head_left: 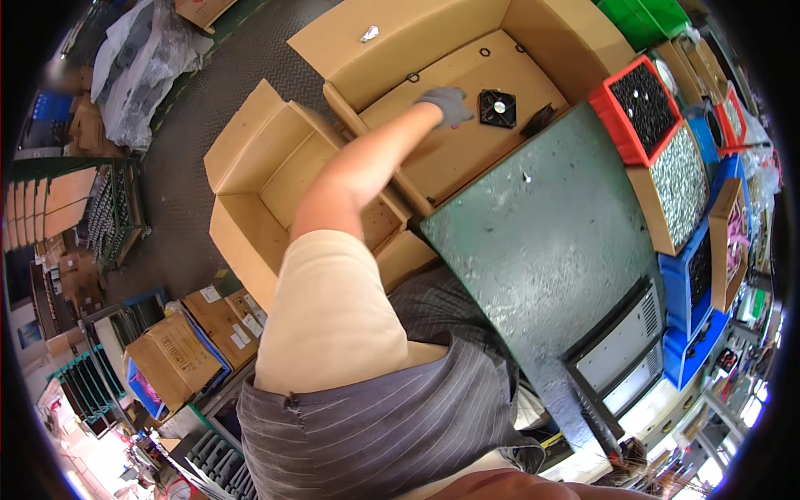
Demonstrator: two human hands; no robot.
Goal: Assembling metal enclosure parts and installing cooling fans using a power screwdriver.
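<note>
Grey-gloved left hand [447,104] stretched into cardboard box [400,46], grip loosely open, holding nothing, beside black square fan [497,108]; right hand unseen

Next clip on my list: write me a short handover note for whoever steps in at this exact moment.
Left hand: gloved, reaching into the large open cardboard box, fingers just beside the square black fan; whether it touches is unclear.
Right hand: not in view.
Things: the fan lies flat on the box floor, with a few small black rings nearby. A smaller empty box stands to the left, the green workbench to the right.
Done: nothing lifted.
Left: gripping the fan.
</note>
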